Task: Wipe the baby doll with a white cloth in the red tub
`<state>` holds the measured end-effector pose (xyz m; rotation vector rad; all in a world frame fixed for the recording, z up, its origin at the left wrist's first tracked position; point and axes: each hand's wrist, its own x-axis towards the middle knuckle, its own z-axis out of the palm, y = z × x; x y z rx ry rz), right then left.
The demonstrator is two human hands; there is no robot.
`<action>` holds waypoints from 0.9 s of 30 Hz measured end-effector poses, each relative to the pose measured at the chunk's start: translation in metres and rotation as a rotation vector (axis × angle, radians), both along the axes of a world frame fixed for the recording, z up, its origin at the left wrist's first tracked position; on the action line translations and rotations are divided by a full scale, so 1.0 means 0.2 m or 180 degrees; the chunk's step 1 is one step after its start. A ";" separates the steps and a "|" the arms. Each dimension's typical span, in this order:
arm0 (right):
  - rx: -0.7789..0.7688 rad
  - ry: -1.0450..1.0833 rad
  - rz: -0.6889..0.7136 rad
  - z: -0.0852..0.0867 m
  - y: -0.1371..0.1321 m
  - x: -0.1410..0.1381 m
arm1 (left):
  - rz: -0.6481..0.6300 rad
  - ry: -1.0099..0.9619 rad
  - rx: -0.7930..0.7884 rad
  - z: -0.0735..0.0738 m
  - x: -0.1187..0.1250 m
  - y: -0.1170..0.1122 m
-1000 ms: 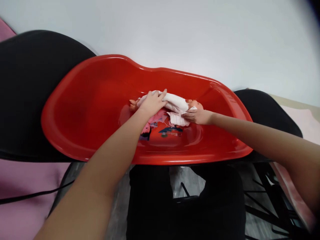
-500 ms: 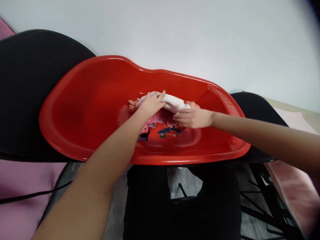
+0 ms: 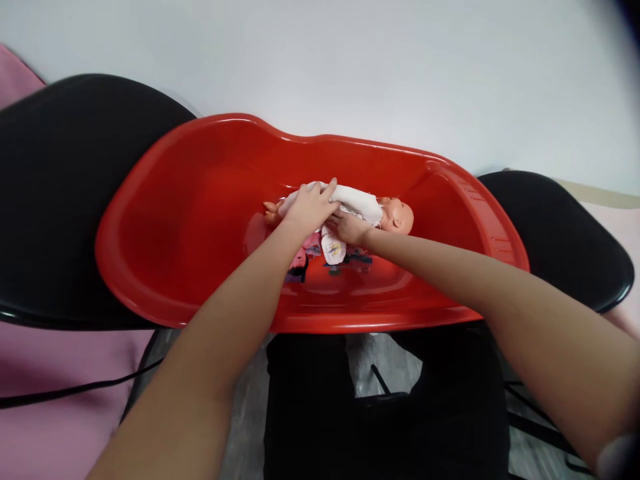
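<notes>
A doll (image 3: 399, 215) in a white garment (image 3: 357, 199) lies on its side in a red baby bathtub (image 3: 175, 193), its head to the right and its feet to the left. My left hand (image 3: 313, 208) rests over the doll's middle, its fingers spread on the garment. Right beside it, my right hand (image 3: 350, 227) is at the front of the doll with its fingers bent into the cloth, the fingertips partly hidden. A white flap of cloth (image 3: 333, 247) with a small yellow print hangs from under these fingers. Beneath lies a printed picture (image 3: 299, 260) on the tub's floor.
The tub spans two black chairs, the left chair (image 3: 65, 200) and the right chair (image 3: 565, 233). Behind it stands a white wall (image 3: 350, 67). My legs (image 3: 310, 413) are below the near rim. A black cable (image 3: 75, 388) runs across pink material (image 3: 50, 360) at the left.
My right hand has moved left from near the doll's neck to its middle, uncovering the head. The printed white flap now shows. My left hand stays on the doll; the view has shifted slightly.
</notes>
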<state>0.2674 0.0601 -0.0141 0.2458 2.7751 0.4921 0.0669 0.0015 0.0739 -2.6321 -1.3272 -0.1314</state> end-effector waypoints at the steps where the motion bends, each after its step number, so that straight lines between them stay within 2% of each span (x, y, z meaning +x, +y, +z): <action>1: 0.0371 0.0116 -0.0146 -0.02 -0.03 0.05 | 0.0000 -0.0021 0.0006 0.00 0.00 0.00; 3: 0.0874 0.0140 -0.0162 -0.03 -0.09 0.16 | -0.0004 -0.0099 -0.0004 0.00 0.00 -0.01; 7: 0.0939 -0.0068 0.0129 0.04 -0.19 0.42 | 0.0005 -0.0247 -0.0054 -0.01 0.00 -0.01; 11: 0.0967 -0.0064 0.0284 0.18 -0.26 0.65 | -0.0051 -0.0200 0.0030 -0.02 0.00 0.00; 17: 0.0878 0.0244 0.0175 0.45 -0.31 0.91 | 0.0034 -0.0128 0.0157 -0.04 0.00 0.00; 20: 0.0787 0.0378 0.0090 0.57 -0.33 0.93 | 0.0054 -0.0170 0.0130 -0.05 -0.01 0.00; 23: 0.0698 0.0549 0.0107 0.63 -0.37 0.87 | 0.0078 -0.0191 0.0100 -0.06 -0.01 0.01; 25: 0.0714 0.0811 -0.0088 0.63 -0.39 0.81 | 0.0093 -0.0189 0.0098 -0.07 -0.02 0.01; 27: 0.0821 0.1127 -0.0483 0.58 -0.40 0.76 | 0.0063 -0.0165 0.0103 -0.08 -0.02 0.01</action>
